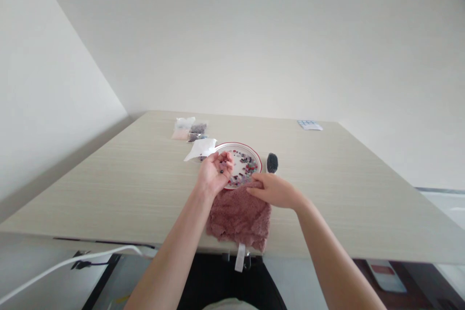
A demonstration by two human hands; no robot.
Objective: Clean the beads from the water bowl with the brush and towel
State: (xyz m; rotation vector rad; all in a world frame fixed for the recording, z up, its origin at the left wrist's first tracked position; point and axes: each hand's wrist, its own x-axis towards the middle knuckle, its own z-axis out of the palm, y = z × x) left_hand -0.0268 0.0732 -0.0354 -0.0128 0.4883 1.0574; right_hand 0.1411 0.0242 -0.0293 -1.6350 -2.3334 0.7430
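While the left hand [213, 173] turns palm-up over the near edge of a round white plate with a red rim [240, 144], its fingers curl into a loose cup around a few small dark beads [221, 165]; whether they are pinched or only cradled is too small to tell. Cupping them low over the plate is a sound way to stop loose beads from rolling off. The right hand [274, 191] lies palm-down, its fingers pressed together and pointing toward 9 o'clock, with their tips at the plate's lower edge, above a dusty-pink terry towel [238, 220]. I cannot tell if it holds anything. Both forearms angle in from the bottom of the view. Mixed coloured beads [247, 167] lie scattered across the plate, with a black-bristled brush [272, 162] at 3 o'clock, a white packet [199, 151] at 9 o'clock and clear bags of beads [192, 131] at 11 o'clock, all on a pale wood-grain table [109, 189].
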